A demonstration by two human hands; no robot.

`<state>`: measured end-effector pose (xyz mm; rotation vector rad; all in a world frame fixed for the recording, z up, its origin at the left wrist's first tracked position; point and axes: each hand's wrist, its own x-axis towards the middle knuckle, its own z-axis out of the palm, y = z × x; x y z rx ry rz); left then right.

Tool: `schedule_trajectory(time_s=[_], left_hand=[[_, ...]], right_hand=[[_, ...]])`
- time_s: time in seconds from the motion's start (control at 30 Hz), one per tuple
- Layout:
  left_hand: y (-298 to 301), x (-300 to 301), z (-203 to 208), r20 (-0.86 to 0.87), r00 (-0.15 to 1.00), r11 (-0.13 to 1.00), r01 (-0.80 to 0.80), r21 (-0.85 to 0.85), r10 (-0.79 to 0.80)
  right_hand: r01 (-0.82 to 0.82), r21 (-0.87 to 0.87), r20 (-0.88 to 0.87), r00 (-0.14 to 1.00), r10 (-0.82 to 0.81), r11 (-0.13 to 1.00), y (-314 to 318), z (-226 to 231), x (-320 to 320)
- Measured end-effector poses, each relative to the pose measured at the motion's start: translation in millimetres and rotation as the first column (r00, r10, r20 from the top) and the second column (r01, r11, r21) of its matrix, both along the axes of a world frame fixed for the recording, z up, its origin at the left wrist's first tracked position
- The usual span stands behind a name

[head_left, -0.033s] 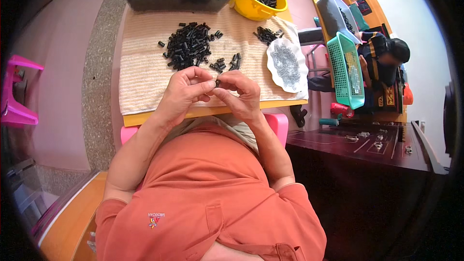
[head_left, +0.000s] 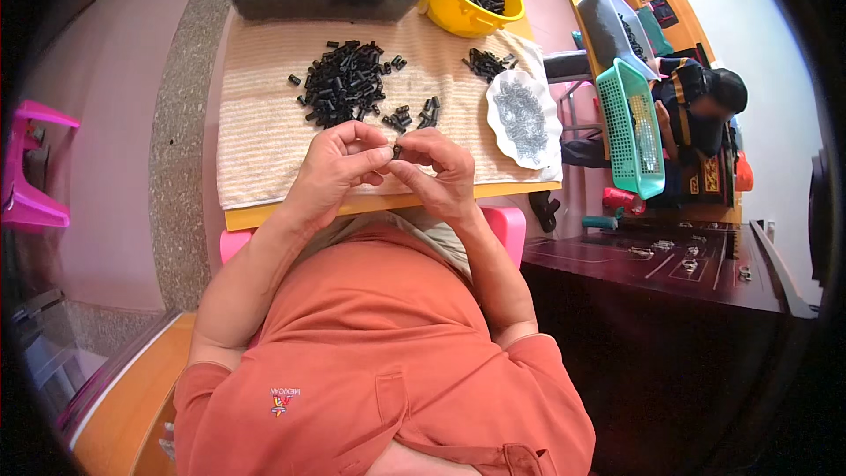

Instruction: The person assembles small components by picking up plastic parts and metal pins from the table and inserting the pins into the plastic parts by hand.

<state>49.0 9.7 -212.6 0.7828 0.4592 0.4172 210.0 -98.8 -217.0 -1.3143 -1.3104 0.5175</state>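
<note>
My two hands meet over the near edge of the towel, fingertips almost touching. In the thumb and fingers of my right hand (head_left: 439, 173) is a small black cylindrical piece (head_left: 397, 152). My left hand (head_left: 335, 167) is closed in a pinch at that piece's left side; whatever lies between its fingertips is too small to make out. Just beyond my fingers lie several loose black pieces (head_left: 398, 118), with a larger pile of black cylindrical pieces (head_left: 342, 84) farther left. At the right, a white scalloped dish (head_left: 552, 137) holds many tiny, shiny, clear or metallic bits.
A striped towel (head_left: 256, 137) covers the table. Beyond it stand a clear plastic bin (head_left: 326, 2) and a yellow basin (head_left: 458, 25), both filled with black pieces. A small black cluster (head_left: 486, 63) lies near the dish. Right, a person (head_left: 701, 110) sits by a green basket (head_left: 630, 128).
</note>
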Motion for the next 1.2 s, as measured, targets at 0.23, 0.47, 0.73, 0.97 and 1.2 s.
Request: schedule_trajectory(time_s=[0.23, 0.47, 0.73, 0.97, 1.2], left_hand=[[-1.2, 0.8, -0.8, -0.013, 1.0, 0.998, 0.009, 0.057, -0.008], [-1.2, 1.1, -2.7, -0.02, 0.999, 0.994, 0.033, 0.105, -0.031], [-2.9, 1.7, -0.5, -0.008, 1.0, 0.985, 0.017, 0.171, -0.016], [-2.9, 3.2, -3.1, 0.016, 1.0, 0.977, 0.014, 0.211, -0.018], [-1.9, 3.7, -1.6, 0.029, 0.999, 0.993, 0.012, 0.116, -0.016]], right_hand=[[-0.009, -0.049, -0.093, 0.996, 0.005, 0.999, -2.3, -1.8, 0.6], [-0.098, -0.047, -0.33, 0.941, 0.077, 0.994, -2.6, -8.2, 3.5], [-0.108, -0.005, -0.466, 0.88, 0.093, 0.994, -2.1, -5.7, 1.9], [-0.085, -0.038, -0.474, 0.879, 0.057, 0.996, -2.4, -5.2, 2.5], [-0.035, 0.102, -0.035, 0.999, 0.039, 0.994, 0.2, -6.1, 2.3]])
